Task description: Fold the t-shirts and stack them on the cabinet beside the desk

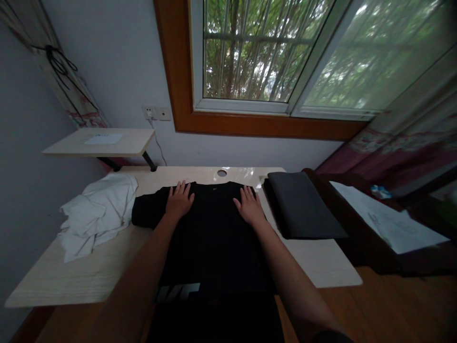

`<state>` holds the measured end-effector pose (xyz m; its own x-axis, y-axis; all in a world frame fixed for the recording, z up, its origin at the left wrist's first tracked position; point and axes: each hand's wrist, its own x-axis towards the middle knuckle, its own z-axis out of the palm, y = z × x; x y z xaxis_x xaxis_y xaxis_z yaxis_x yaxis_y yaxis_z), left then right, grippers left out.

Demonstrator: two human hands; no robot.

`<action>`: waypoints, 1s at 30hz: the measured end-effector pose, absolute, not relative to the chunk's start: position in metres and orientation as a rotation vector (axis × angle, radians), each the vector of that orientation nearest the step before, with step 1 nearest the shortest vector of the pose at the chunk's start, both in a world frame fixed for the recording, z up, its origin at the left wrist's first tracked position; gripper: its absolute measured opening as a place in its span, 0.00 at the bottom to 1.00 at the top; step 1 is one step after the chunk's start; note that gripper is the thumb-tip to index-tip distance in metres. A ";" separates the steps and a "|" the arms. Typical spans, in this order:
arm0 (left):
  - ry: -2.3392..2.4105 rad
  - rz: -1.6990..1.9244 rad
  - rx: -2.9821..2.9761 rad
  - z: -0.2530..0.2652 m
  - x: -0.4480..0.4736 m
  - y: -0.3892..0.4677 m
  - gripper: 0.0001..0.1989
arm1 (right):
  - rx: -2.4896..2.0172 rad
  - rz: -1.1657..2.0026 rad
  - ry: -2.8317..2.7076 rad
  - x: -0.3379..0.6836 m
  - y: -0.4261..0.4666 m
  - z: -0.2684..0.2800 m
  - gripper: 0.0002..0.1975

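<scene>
A black T-shirt [217, 233] lies spread on the pale wooden table [85, 281], its neckline towards the window. My left hand [179, 201] rests flat on the shoulder at the left, fingers stretched out. Beyond it, the left-side sleeve [147, 209] sticks out over the table. On the other shoulder my right hand [249, 206] lies flat too, fingers slightly apart. No sleeve shows sticking out on that side. The shirt's lower part reaches the near table edge, where it merges with dark clothing below.
A crumpled white cloth [98, 209] lies at the left. To the right sits a flat dark grey folded item [303, 205], its kind unclear. A small raised shelf [71, 143] stands at the back left. Papers [385, 219] lie on dark furniture beyond the table's right side.
</scene>
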<state>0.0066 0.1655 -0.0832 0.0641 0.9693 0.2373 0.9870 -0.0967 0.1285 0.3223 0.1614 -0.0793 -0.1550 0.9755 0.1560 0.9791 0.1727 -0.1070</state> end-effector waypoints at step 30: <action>-1.885 -0.390 -2.416 -0.080 -0.020 0.117 0.26 | -1.810 0.044 -2.335 0.300 0.155 -0.081 0.37</action>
